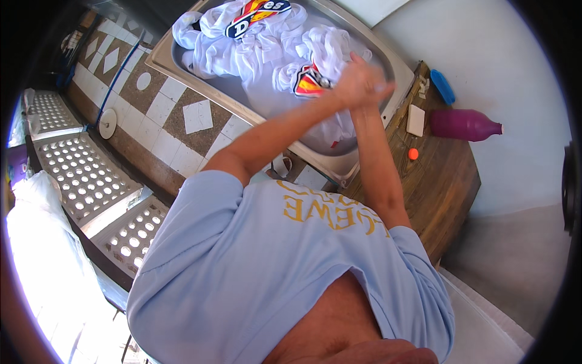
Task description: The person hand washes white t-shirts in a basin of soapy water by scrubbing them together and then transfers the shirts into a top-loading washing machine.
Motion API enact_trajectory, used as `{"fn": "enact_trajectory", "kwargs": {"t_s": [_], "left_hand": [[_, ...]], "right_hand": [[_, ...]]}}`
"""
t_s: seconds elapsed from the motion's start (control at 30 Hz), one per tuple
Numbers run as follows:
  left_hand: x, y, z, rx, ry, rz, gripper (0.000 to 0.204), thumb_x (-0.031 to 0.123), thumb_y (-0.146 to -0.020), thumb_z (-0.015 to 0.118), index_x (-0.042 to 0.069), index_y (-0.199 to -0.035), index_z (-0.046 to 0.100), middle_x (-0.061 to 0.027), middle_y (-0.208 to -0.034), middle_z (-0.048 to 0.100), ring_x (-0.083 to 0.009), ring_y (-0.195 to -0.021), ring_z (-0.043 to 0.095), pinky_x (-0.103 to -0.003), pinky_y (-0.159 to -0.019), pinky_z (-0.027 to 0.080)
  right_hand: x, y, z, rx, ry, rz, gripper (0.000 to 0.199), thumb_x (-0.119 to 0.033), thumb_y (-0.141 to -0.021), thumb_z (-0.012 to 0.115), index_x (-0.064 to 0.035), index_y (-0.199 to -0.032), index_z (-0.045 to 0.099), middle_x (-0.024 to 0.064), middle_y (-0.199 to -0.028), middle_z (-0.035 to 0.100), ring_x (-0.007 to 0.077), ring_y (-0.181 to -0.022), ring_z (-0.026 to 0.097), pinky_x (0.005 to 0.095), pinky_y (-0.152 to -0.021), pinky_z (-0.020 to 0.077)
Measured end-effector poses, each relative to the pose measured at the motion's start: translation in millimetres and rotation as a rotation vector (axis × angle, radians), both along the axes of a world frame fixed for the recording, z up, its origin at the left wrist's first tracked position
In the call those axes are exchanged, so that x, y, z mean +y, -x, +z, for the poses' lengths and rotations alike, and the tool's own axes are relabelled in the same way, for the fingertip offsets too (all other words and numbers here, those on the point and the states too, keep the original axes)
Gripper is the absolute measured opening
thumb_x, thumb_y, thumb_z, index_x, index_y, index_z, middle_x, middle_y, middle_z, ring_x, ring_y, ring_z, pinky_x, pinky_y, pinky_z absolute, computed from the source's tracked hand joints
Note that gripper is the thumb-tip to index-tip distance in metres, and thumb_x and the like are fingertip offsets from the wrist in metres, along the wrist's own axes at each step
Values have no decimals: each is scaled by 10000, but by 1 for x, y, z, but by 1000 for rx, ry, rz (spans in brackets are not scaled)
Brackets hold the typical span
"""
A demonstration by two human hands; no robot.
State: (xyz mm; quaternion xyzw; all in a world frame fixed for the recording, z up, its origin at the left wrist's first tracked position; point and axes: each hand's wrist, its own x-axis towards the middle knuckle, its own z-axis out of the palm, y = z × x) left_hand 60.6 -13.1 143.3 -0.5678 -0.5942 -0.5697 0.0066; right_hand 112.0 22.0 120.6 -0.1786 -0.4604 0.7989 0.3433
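Observation:
My left hand [350, 87] and my right hand [371, 94] are pressed together, blurred, above the right side of a metal sink basin [248, 100]. Some fingers extend upward and to the right; whether anything lies between the palms is hidden. Just beneath and left of them, wet white clothing [324, 45] with a red, yellow and black patch sits bunched in cloudy water. More white fabric [233, 57] with a similar patch heaps at the basin's far left.
On the wooden counter [445, 188] to the right are a purple bottle [465, 125] lying down, a white soap bar [416, 120], an orange cap [413, 154] and a blue brush-like item [442, 87]. Perforated blocks [85, 176] line the left, beside a tiled floor [163, 109].

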Motion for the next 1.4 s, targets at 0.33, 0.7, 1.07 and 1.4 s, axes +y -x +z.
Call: {"fn": "enact_trajectory", "kwargs": {"t_s": [0.33, 0.7, 1.07, 1.4], "left_hand": [[17, 6, -30, 48, 189, -269, 265, 343, -792, 667, 79, -779, 638, -169, -754, 620, -181, -760, 597, -367, -741, 432], [-6, 149, 55, 194, 628, -603, 291, 327, -778, 729, 40, -784, 686, -28, -700, 619, -103, -609, 538, -278, -566, 430], [1, -32, -2, -179, -138, -569, 305, 243, -760, 713, 73, -588, 529, -62, -722, 612, -182, -640, 590, -270, -596, 456], [37, 28, -16, -160, -20, -129, 313, 198, -804, 653, 10, -594, 515, -132, -523, 468, -248, -475, 439, -342, -478, 391]], "right_hand": [[-2, -10, 14, 105, 284, -179, 364, -376, -903, 504, -52, -1052, 577, 81, -1069, 601, 193, -958, 598, 354, -840, 490], [44, -79, 74, 15, 193, -8, 344, -242, -857, 629, 40, -1053, 614, 132, -1046, 640, 254, -996, 608, 374, -886, 481], [46, -22, -44, 438, 379, 155, 345, -309, -889, 553, -23, -1082, 556, 127, -1086, 601, 257, -976, 597, 374, -890, 475], [-7, -3, 14, 44, 472, -331, 458, -501, -910, 448, -93, -1075, 574, 55, -1052, 610, 195, -1008, 574, 344, -856, 471]]}}
